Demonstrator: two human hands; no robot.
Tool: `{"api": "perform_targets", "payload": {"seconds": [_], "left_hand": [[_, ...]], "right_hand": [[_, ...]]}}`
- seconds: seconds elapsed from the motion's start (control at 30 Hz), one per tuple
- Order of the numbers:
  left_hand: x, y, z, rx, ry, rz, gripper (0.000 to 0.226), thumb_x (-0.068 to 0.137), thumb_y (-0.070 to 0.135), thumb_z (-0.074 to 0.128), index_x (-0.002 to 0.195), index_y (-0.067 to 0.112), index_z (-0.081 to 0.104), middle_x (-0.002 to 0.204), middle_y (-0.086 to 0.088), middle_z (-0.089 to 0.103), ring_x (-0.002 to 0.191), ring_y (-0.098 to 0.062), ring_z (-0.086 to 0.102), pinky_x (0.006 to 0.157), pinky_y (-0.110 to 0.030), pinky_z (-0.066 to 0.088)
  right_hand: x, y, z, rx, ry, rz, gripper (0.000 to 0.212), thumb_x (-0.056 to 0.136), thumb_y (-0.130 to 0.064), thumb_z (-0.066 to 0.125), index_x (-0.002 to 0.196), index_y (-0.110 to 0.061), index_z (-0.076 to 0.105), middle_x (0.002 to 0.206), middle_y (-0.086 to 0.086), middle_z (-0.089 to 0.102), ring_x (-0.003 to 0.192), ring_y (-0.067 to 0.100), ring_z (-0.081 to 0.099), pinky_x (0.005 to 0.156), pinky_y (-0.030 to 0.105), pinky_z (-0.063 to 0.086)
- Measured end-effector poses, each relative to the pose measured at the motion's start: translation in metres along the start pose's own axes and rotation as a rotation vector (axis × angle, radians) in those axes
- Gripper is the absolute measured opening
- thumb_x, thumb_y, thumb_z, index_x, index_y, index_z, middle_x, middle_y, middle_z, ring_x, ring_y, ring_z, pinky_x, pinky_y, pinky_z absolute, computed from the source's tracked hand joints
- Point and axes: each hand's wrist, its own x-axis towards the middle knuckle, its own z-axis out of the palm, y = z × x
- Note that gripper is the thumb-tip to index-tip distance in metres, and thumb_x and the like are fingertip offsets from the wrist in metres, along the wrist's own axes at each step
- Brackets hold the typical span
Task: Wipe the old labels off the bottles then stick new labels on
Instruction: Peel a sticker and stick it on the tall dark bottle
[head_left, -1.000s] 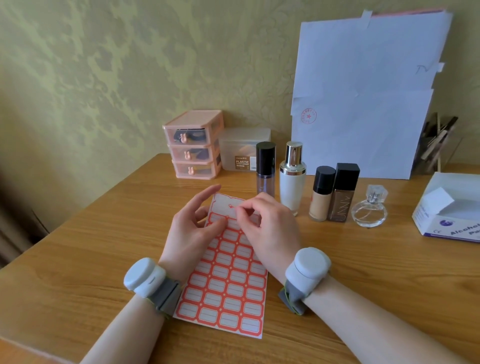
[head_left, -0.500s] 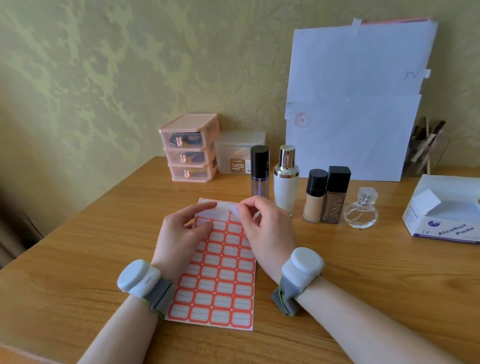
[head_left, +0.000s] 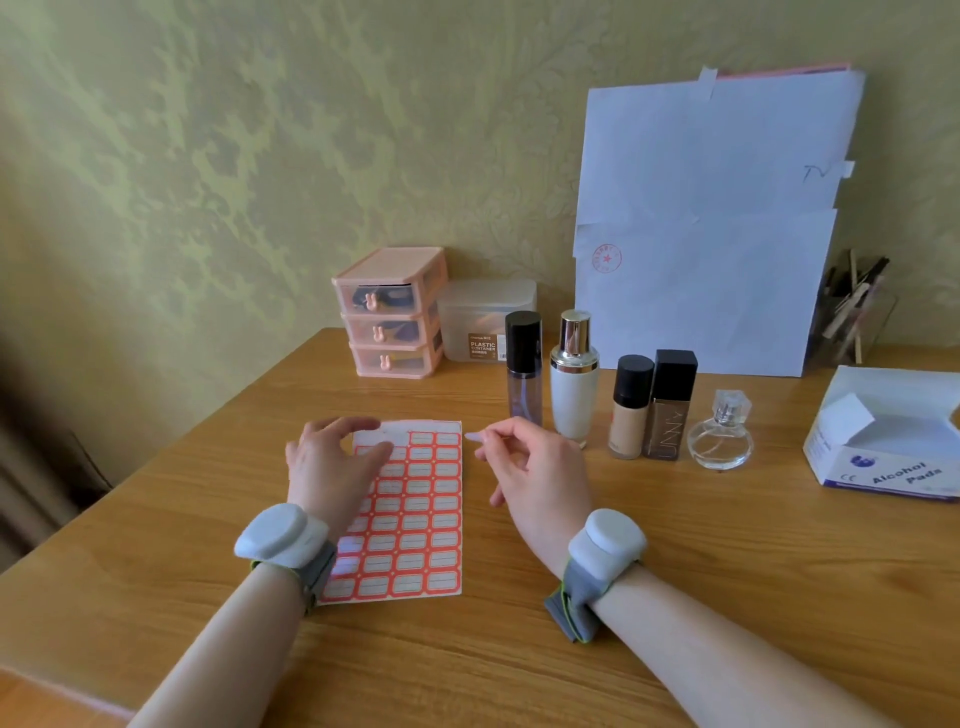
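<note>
Just right of the label sheet (head_left: 415, 514), your right hand (head_left: 540, 478) pinches one peeled label (head_left: 475, 437) by its edge; your left hand (head_left: 327, 467) rests on the sheet, fingers loose. Keep the adhesive untouched. Carry it to the nearest bottle (head_left: 524, 384) and press from the centre outward.

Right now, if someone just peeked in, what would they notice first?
The bright red label sheet lying flat on the wooden table jumps out first, with the left hand resting on its upper left part. Just right of it, the right hand pinches a small pale label, clear of the sheet. Behind that stands a row of bottles, with big white papers propped up at the back.
</note>
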Motion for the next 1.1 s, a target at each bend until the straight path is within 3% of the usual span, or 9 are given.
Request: {"api": "perform_targets", "payload": {"seconds": [0.07,0.13,0.23,0.3,0.4,0.6,0.83,0.93,1.1], "left_hand": [[-0.011,0.012,0.001,0.105,0.115,0.072,0.024,0.090,0.036,0.070,0.114,0.034,0.070,0.134,-0.003,0.052,0.128,-0.030,0.038,0.101,-0.047,0.037],[-0.021,0.023,0.000,0.073,0.113,0.118,0.016,0.091,0.037,0.068,0.105,0.031,0.073,0.123,-0.001,0.059,0.121,-0.028,0.048,0.099,-0.047,0.043],[-0.036,0.046,-0.003,-0.384,-0.234,0.017,0.021,0.092,0.039,0.065,0.084,0.023,0.075,0.078,-0.001,0.076,0.073,-0.009,0.072,0.068,-0.032,0.061],[-0.045,0.058,0.000,-0.441,-0.298,0.025,0.027,0.093,0.042,0.063,0.076,0.027,0.076,0.073,0.010,0.075,0.060,0.007,0.066,0.056,-0.018,0.052],[-0.047,0.065,0.010,-0.405,-0.228,0.054,0.027,0.092,0.041,0.063,0.070,0.031,0.075,0.073,0.011,0.075,0.070,0.001,0.066,0.065,-0.023,0.049],[-0.048,0.073,0.018,-0.427,-0.190,0.174,0.022,0.096,0.021,0.062,0.077,0.026,0.073,0.073,0.007,0.072,0.062,0.007,0.060,0.054,-0.006,0.044],[-0.042,0.080,0.030,-0.346,-0.235,0.353,0.016,0.096,0.029,0.065,0.087,0.029,0.078,0.075,0.011,0.074,0.076,0.002,0.065,0.067,-0.012,0.048],[-0.035,0.085,0.042,-0.316,-0.165,0.301,0.023,0.096,0.038,0.063,0.081,0.030,0.078,0.073,0.016,0.074,0.076,-0.001,0.066,0.070,-0.017,0.052],[-0.012,0.092,0.059,-0.489,-0.089,0.165,0.035,0.098,0.029,0.063,0.131,0.018,0.064,0.120,0.002,0.069,0.106,-0.017,0.066,0.097,-0.045,0.054]], "right_hand": [[0.000,0.000,0.000,-0.011,0.007,-0.005,0.023,0.096,-0.042,0.051,0.094,-0.026,0.068,0.082,-0.016,0.071,0.048,0.003,0.063,0.049,0.030,0.056],[0.000,0.000,-0.001,-0.008,0.006,-0.012,0.026,0.095,-0.045,0.049,0.094,-0.027,0.067,0.081,-0.017,0.070,0.049,0.003,0.063,0.049,0.030,0.055],[0.000,-0.002,-0.001,-0.013,0.017,-0.045,0.028,0.094,-0.048,0.047,0.092,-0.028,0.067,0.074,-0.020,0.067,0.053,0.003,0.063,0.051,0.030,0.053],[0.000,-0.004,0.000,-0.035,0.017,-0.076,0.030,0.093,-0.050,0.047,0.094,-0.028,0.067,0.073,-0.020,0.066,0.056,0.004,0.062,0.054,0.031,0.054],[-0.001,-0.002,0.000,-0.034,0.015,-0.091,0.027,0.094,-0.048,0.049,0.097,-0.029,0.068,0.079,-0.019,0.069,0.055,0.006,0.062,0.053,0.030,0.053],[0.001,-0.004,-0.010,0.086,0.048,-0.009,0.011,0.095,-0.038,0.060,0.101,-0.031,0.065,0.084,-0.016,0.073,0.053,0.007,0.065,0.050,0.028,0.055],[0.007,-0.001,-0.034,0.191,0.099,0.147,0.006,0.091,-0.029,0.070,0.089,-0.026,0.075,0.074,-0.013,0.074,0.043,0.015,0.061,0.042,0.020,0.044],[0.006,0.002,-0.041,0.206,0.145,0.160,0.007,0.089,-0.029,0.072,0.084,-0.026,0.075,0.063,-0.013,0.070,0.044,0.007,0.060,0.041,0.016,0.042],[0.003,0.008,-0.046,0.194,0.177,0.196,0.017,0.095,-0.030,0.064,0.080,-0.027,0.072,0.047,-0.014,0.061,0.039,0.006,0.056,0.043,0.021,0.045]]}}
